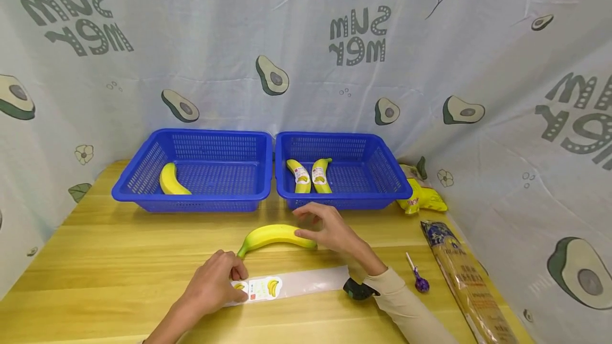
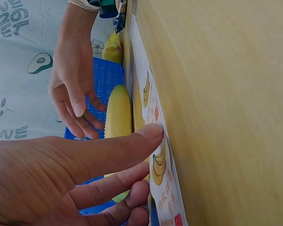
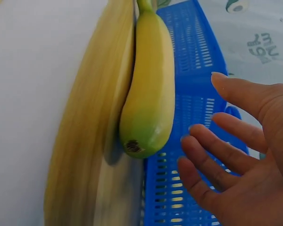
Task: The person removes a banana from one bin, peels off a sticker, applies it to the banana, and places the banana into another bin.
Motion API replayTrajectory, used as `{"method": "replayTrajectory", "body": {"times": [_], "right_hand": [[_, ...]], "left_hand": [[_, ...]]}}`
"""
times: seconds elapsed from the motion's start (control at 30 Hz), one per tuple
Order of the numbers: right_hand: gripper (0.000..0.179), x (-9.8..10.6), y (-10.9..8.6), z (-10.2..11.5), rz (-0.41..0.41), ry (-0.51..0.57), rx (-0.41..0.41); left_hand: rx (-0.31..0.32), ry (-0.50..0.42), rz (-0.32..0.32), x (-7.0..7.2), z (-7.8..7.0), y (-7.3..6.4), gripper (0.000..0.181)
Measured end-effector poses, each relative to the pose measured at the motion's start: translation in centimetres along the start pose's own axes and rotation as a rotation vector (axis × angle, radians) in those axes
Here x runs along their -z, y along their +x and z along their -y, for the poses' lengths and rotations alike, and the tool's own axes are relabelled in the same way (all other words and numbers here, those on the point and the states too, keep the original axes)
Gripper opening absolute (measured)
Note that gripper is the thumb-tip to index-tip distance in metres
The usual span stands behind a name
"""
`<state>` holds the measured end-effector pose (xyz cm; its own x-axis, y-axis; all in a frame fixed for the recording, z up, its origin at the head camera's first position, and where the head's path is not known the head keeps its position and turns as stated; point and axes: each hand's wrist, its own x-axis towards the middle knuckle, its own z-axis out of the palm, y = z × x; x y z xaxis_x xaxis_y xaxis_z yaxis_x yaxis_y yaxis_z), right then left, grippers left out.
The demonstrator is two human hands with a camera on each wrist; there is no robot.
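A yellow banana with a green stem end lies on the wooden table, its stem toward the left. Over its right end hovers my right hand, fingers loosely bent; the right wrist view shows a gap between these fingers and the banana. Below the banana stretches a strip of banana stickers, with printed labels at its left part and bare backing to the right. My left hand pinches the strip's left end; in the left wrist view the thumb lies on the sticker strip.
Two blue baskets stand at the back: the left basket holds a banana, the right basket two labelled bananas. At right lie a yellow packet, a lollipop and a long brown package.
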<state>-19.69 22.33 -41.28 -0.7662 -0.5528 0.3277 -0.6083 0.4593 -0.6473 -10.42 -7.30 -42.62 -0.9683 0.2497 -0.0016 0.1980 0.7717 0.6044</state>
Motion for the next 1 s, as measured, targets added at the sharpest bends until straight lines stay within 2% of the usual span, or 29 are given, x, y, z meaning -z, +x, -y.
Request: {"method": "replayTrajectory", "body": {"times": [0.2, 0.5, 0.63, 1.0], "right_hand": [[0.035, 0.1, 0.1, 0.6, 0.001, 0.017, 0.000], [0.031, 0.5, 0.2, 1.6, 0.008, 0.038, 0.038], [0.030, 0.8, 0.2, 1.9, 0.009, 0.050, 0.049], [0.028, 0.9, 0.1, 2.2, 0.051, 0.052, 0.057]], "left_hand": [[-0.029, -0.005, 0.009, -0.1, 0.2, -0.1, 0.040], [-0.100, -0.026, 0.040, -0.3, 0.3, -0.3, 0.048], [-0.105, -0.034, 0.053, -0.5, 0.2, -0.3, 0.049], [-0.152, -0.021, 0.040, -1.4, -0.3, -0.2, 0.039]]}}
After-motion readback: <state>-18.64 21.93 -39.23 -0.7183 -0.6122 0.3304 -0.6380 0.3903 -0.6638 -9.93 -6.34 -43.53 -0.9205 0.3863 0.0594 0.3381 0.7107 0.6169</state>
